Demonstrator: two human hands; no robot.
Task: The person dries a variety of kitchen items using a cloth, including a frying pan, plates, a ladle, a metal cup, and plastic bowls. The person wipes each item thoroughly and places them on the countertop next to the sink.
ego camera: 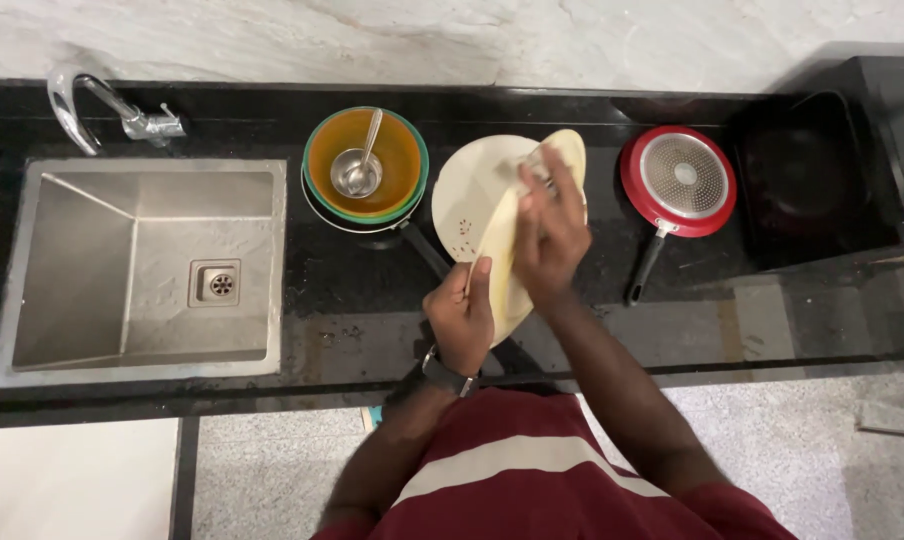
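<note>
At frame centre above the tabletop (352,320), we see the left hand (462,320) gripping the cream plate (472,190) by its rim, the right hand (550,235) clenched on its face, stiff, likely slippery.

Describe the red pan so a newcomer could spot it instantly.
Start at the black countertop and go right, past the steel sink, the orange bowl and the cream plates in the hands. The red pan lies just beyond, upside down, the only one with a red rim around a silvery disc.
</note>
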